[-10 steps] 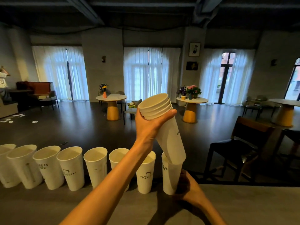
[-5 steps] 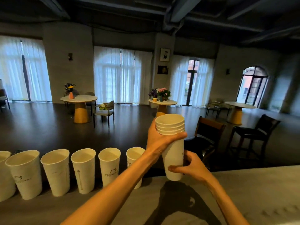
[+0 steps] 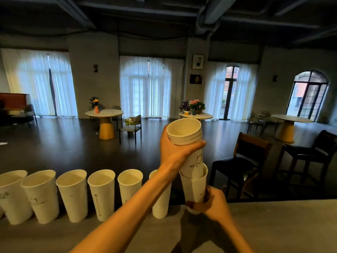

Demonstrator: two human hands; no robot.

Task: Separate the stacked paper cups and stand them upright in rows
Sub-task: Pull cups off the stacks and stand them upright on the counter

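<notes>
Left hand (image 3: 175,152) wrapped round stack (image 3: 189,141), right hand (image 3: 209,203) gripping bottom cup (image 3: 195,189) at row's (image 3: 73,194) right end; could drag two off if nested tight.

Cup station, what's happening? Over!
Left hand grips stack up top. Right hand holds bottom cup, partly pulled off. Six cups already stand in row. Nothing blocking.
</notes>
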